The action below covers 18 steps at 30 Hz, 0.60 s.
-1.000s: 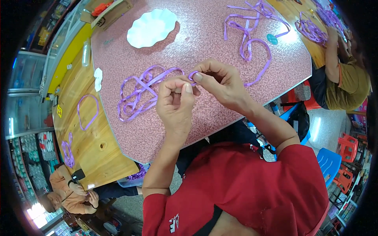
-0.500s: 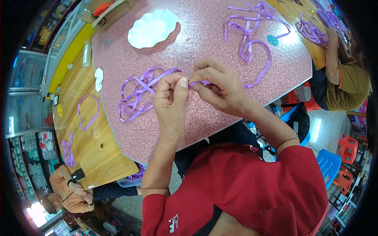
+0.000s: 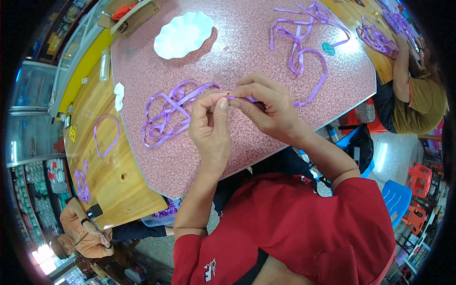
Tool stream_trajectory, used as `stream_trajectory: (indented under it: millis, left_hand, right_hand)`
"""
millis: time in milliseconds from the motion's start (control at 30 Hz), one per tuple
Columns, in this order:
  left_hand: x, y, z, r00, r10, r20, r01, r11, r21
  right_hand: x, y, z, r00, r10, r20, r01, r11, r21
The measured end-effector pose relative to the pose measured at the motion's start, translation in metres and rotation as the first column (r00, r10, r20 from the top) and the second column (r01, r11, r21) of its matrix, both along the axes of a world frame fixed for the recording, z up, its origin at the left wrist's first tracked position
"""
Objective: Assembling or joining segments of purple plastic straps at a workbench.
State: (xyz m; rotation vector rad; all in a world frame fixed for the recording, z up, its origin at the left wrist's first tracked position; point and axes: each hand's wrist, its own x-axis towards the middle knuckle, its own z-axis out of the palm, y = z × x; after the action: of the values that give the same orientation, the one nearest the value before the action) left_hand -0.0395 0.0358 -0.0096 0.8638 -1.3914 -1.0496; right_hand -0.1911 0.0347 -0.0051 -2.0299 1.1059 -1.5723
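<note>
Both of my hands meet over the pink speckled table, pinching a purple ribbon (image 3: 311, 96) between them. My left hand (image 3: 211, 118) is closed, thumb against forefinger, on the strip. My right hand (image 3: 268, 107) pinches the same strip just beside it, and the fingertips of the two hands nearly touch. From the left hand the ribbon runs into a loose looped heap (image 3: 166, 114) on the table. Past the right hand it curves up to a tangle at the far right. What lies right between the fingertips is too small to make out.
A white scalloped dish (image 3: 184, 35) stands at the far side of the table (image 3: 256, 152), and a round green disc (image 3: 328, 48) lies at right. More purple ribbon (image 3: 107, 135) lies on the wooden table at left. One person (image 3: 85, 232) sits lower left, another (image 3: 420, 102) at right.
My left hand has shifted slightly right, closer to the right hand. My right hand has barely moved. The person at lower left has moved their hands.
</note>
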Motion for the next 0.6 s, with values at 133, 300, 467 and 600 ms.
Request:
stream_trajectory:
  millis: [133, 300, 467, 600]
  left_hand:
    - [-0.0056, -0.0021, -0.0079, 0.997, 0.03, -0.068, -0.03, 1.0, 0.007]
    - [-0.0051, -0.0024, -0.0086, 0.996, -0.007, -0.09, 0.006, 1.0, -0.008]
    - [-0.0009, -0.0018, -0.0102, 0.999, 0.003, -0.042, -0.002, 1.0, 0.014]
    - [-0.0012, -0.0024, -0.0088, 0.999, 0.037, 0.026, -0.037, 0.999, 0.009]
  right_hand:
    - [0.0055, 0.0015, -0.001, 0.997, -0.035, 0.068, 0.032, 0.998, 0.05]
    - [0.0091, 0.0058, 0.0026, 0.984, -0.078, 0.158, 0.046, 0.979, 0.2]
    - [0.01, 0.0013, -0.0027, 0.987, -0.064, 0.149, 0.037, 0.983, 0.18]
    - [0.0087, 0.004, -0.001, 0.993, -0.039, 0.112, 0.014, 0.976, 0.217]
